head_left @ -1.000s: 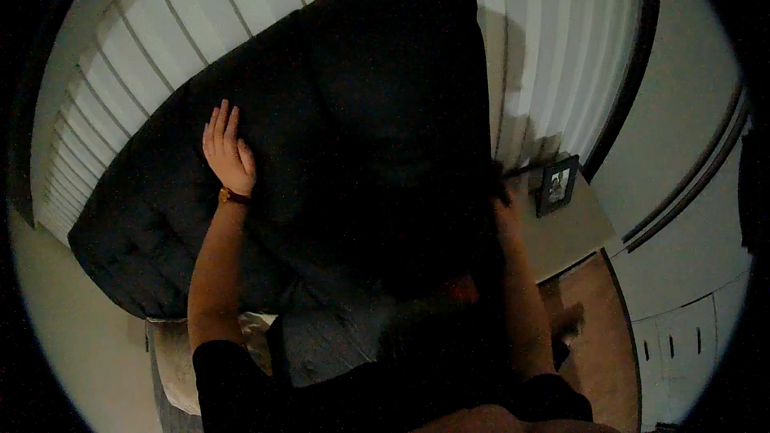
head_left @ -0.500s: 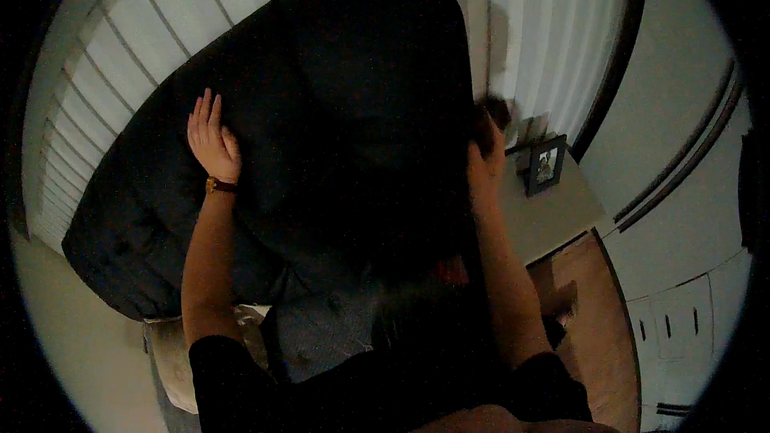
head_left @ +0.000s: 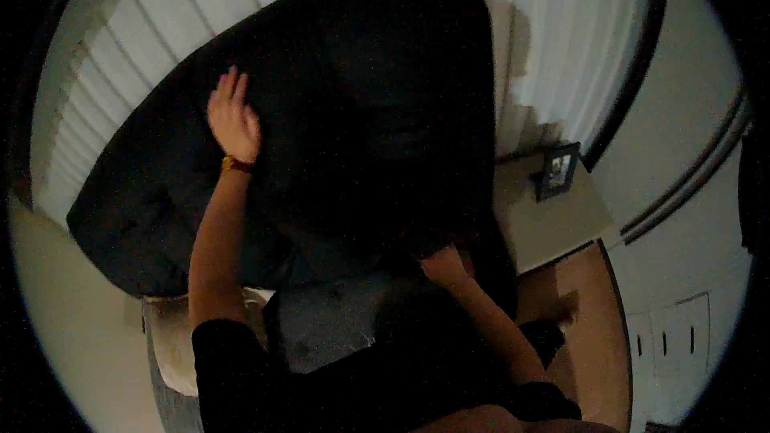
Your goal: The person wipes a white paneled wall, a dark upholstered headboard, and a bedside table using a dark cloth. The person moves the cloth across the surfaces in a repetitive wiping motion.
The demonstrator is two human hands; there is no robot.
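A large, dark, padded backrest fills the middle and rises toward the far side. My left hand, with a watch at its wrist, lies flat against its left part, fingers stretched out. My right hand is low down by the backrest's lower right part, just above the dark grey seat. Its fingers look closed, and a dark shape is at them. Darkness and blur hide what that shape is.
White vertical blinds hang behind the backrest. To the right stands a pale side table with a dark picture frame. A beige cushion is at the lower left. Wooden floor and white drawers are at right.
My right hand has come down and left from the backrest's right edge, where it held a dark object, to just above the seat. My left hand stays flat; the whole view has shifted slightly.
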